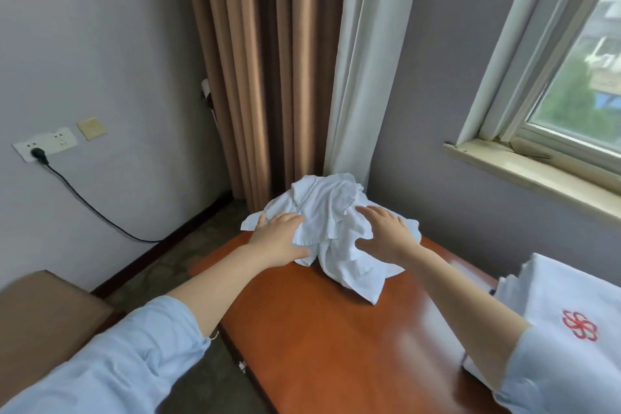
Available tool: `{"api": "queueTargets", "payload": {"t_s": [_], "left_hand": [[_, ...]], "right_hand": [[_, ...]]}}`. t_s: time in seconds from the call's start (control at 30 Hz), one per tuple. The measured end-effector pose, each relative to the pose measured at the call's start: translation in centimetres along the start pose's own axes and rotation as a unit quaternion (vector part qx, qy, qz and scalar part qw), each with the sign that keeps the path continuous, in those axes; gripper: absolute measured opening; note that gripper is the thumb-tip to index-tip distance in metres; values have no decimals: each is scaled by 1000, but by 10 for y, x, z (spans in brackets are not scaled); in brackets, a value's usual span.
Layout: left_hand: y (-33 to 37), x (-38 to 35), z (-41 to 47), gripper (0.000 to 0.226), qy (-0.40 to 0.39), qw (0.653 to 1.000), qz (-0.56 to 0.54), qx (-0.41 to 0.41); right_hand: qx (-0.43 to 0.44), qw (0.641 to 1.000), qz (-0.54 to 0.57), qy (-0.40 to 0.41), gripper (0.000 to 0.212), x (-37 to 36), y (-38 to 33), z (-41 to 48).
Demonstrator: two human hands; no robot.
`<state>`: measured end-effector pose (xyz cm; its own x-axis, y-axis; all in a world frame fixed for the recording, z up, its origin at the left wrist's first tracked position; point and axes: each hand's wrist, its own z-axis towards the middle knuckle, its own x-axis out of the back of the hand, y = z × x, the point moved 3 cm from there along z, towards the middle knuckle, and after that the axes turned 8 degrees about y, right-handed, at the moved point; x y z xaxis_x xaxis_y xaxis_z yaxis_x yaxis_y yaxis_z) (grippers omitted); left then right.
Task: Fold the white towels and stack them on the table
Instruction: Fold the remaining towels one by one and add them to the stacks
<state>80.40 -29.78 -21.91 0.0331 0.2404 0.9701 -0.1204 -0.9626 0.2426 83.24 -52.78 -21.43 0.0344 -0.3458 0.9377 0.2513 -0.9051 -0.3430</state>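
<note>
The crumpled white towels [331, 212] sit heaped at the far end of the tabletop [336, 339], between my hands. My left hand [277, 237] lies flat against their left side, and my right hand [386, 233] is spread on their right. By my right sleeve, folded white linen [554, 296] carries a red flower emblem [579, 326].

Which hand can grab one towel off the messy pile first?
Probably the left hand: a flap of the towel pile lies between its thumb and fingers, ready to pinch. The right hand rests flat on top.
</note>
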Motion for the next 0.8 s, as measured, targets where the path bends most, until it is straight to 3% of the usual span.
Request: {"api": "queueTargets", "payload": {"t_s": [0.43, 0.8], "left_hand": [[-45, -70, 199, 75, -89, 995, -19, -47], [-47, -142, 307, 67, -81, 994, 13, -70]], "right_hand": [[-99, 993, 57, -18, 71, -70, 44, 169], [-187, 978, 72, -53, 59, -131, 83, 250]]}}
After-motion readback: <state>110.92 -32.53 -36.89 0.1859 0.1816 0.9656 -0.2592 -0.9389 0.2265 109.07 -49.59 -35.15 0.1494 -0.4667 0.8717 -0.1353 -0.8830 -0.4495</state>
